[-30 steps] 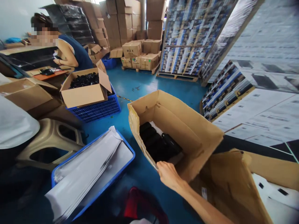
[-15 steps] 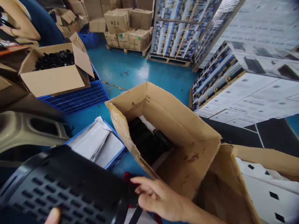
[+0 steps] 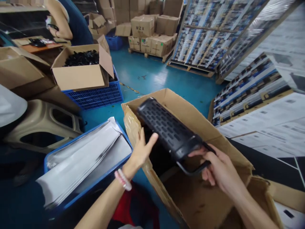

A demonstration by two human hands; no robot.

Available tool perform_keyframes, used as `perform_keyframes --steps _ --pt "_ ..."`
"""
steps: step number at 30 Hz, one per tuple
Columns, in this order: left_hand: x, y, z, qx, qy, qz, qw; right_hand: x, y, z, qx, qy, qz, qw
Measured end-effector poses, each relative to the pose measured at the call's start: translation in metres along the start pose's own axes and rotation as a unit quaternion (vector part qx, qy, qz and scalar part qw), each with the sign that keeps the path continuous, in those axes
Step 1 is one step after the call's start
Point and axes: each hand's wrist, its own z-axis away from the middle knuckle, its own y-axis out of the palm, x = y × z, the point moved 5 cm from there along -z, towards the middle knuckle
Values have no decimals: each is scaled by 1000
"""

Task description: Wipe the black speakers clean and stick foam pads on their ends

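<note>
Over the large open cardboard box, I hold a black slotted cylinder with a carrying handle, tilted with its far end up and to the left. The fingers of my right hand are closed around the handle at the near end. My left hand is open beside the cylinder's left side, thumb and fingers apart; whether it touches the cylinder I cannot tell. The inside of the box beneath is dark and mostly hidden by the cylinder and my left hand.
Left of the box stands a blue crate with white sheets. Beyond are a beige stool and a carton of black parts on a blue basket. Another person works behind. Stacked printed boxes stand right.
The black cylinder has moved from the lower left to above the cardboard box. My left hand has come off it and opened; my right hand now grips its handle. The view has shifted left.
</note>
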Motion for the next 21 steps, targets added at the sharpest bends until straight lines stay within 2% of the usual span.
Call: perform_keyframes --steps 1,3,7,10,14,21 --pt "11 7 -9 -12 -17 -41 999 -2 -8 -20 -16 8 40 999" --pt "34 19 -20 -27 -44 -102 993 -17 -9 -64 -30 34 89 995" --pt "65 33 -26 -14 -53 -153 987 -70 19 -150 -44 124 159 978" --pt "72 35 -24 -14 -60 -164 985 -107 47 -199 -48 174 185 966" --pt "73 30 -20 -23 -62 -158 985 -140 79 -245 -63 214 196 955" --pt "80 23 -11 -30 -59 -124 990 -161 119 -320 -81 227 179 954"
